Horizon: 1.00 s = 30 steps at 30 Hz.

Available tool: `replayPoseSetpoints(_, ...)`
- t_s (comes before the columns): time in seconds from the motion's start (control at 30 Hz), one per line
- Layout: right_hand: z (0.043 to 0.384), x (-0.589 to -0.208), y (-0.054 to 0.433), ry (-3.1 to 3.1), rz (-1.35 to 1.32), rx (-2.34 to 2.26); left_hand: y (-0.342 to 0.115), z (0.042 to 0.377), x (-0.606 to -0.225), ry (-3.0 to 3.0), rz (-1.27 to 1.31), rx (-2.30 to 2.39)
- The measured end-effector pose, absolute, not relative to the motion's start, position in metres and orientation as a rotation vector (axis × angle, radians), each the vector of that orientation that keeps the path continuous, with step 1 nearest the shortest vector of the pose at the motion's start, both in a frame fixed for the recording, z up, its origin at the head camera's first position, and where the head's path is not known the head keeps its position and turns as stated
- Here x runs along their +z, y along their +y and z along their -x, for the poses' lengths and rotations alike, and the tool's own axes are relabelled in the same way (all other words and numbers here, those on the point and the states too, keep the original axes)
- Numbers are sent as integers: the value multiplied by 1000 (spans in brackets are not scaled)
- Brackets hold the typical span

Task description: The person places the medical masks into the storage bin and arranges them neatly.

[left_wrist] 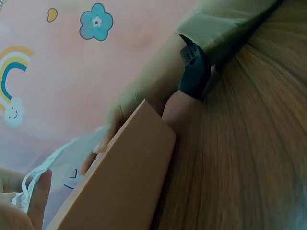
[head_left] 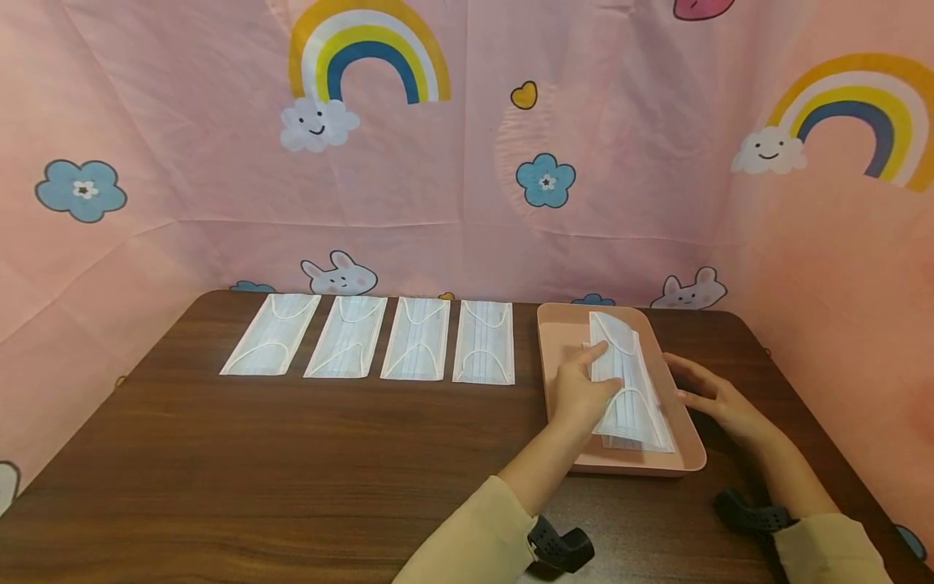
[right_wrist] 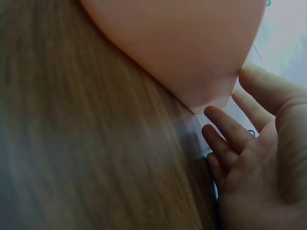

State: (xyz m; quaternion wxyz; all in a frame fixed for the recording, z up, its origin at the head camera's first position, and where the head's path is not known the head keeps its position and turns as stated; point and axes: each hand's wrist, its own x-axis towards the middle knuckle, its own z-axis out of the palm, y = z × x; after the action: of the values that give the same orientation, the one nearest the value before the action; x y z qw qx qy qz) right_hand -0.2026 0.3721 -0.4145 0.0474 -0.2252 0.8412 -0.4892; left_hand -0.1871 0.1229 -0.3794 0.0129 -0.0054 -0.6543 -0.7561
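Observation:
My left hand pinches the left edge of a white pleated face mask with ear loops, raised and tilted over a pink tray. Beneath it, at least one more mask lies in the tray, mostly covered. In the left wrist view, the hand's fingers are seen against the mask's edge and loop. At the tray's right side is my right hand, its fingers loosely extended near the rim. The right wrist view shows its thumb at the tray's edge.
Several face masks lie flat in a row left of the tray, the nearest mask a short gap away. The dark wooden table ends at a pink patterned curtain behind and at both sides.

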Motion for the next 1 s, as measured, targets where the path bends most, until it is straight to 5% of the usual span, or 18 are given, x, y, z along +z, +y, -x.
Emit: replayPoseSetpoints(1.0,203,-415,370,2495,778,-1591,137,189,-388,-2525,24,-2107)
